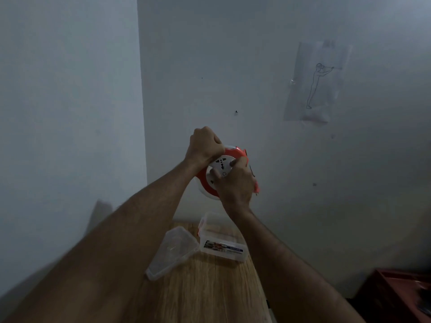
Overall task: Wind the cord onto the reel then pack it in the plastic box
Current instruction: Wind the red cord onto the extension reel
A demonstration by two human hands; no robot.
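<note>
At center frame, both hands grip an orange reel (211, 180) with a white socket face: left hand (205, 145) on top, right hand (235, 180) below, above the clear box (222, 238).

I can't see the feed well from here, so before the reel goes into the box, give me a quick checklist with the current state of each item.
1. Reel held securely: ok, left hand at its top edge, right hand across its white face, both in a firm grip.
2. Cord fully wound: cannot tell, the hands cover much of the rim.
3. Plastic box open: ok, it stands on the wooden table without its lid.
4. Lid out of the way: ok, it lies left of the box, touching it.
5. Box empty: cannot tell for certain; nothing shows inside.
</note>
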